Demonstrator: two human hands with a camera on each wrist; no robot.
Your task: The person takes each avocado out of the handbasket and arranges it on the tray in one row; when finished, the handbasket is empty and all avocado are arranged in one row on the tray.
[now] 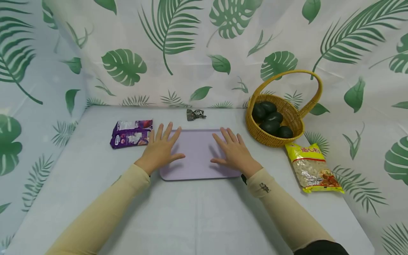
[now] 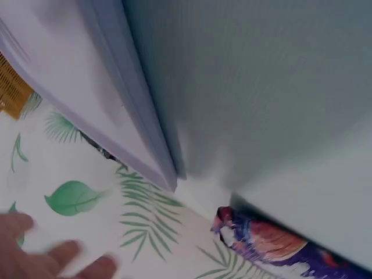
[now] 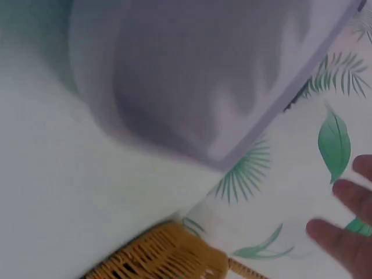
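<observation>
A pale purple rectangular tray point(image 1: 197, 152) with a low rim lies flat on the white-covered table. My left hand point(image 1: 160, 150) is spread over its left end, fingers straight and pointing away, holding nothing. Over the right end my right hand point(image 1: 234, 152) is likewise spread, thumb toward the middle, with nothing in it. Both hands cast shadows on the tray. The left wrist view has blurred fingertips point(image 2: 58, 258) low in the corner, apart from the tray's edge point(image 2: 139, 116). In the right wrist view, fingers point(image 3: 343, 232) show at the right border, beside the tray point(image 3: 192, 87).
Purple printed packets point(image 1: 132, 134) lie left of the tray. Behind it is a small dark crinkled packet point(image 1: 196, 114). A wicker basket point(image 1: 271, 141) holding several dark green avocados point(image 1: 270, 126) stands at the back right, a yellow-and-clear bag point(image 1: 313, 170) in front of it. Leaf-print cloth hangs behind.
</observation>
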